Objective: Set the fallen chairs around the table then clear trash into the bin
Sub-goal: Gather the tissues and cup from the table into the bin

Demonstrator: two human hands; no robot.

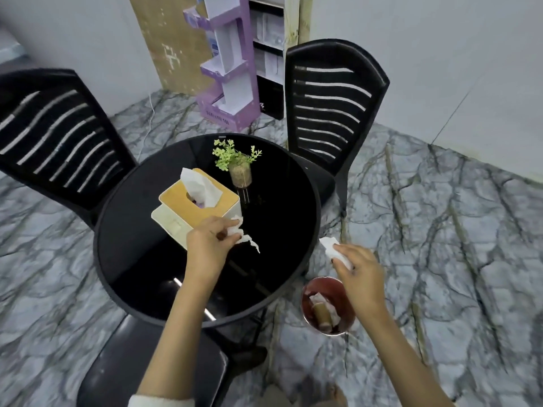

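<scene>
My left hand (208, 242) is over the round black table (141, 259), pinching a crumpled white tissue (244, 236) beside the tissue box. My right hand (360, 273) holds another crumpled tissue (333, 249) past the table's right edge, just above the small red bin (340, 292) on the floor. The bin holds tissues and a cardboard roll (321, 314). Two black slatted chairs stand upright at the table, one at the left (55, 136), one at the back right (329, 104). A third chair's seat (123, 362) shows below the table.
A tissue box with a wooden lid (176, 201) and a small potted plant (239, 168) stand on the table. A purple cardboard display stand (226, 69) and a shelf are against the back wall. Marble-patterned floor (440, 230) spreads to the right.
</scene>
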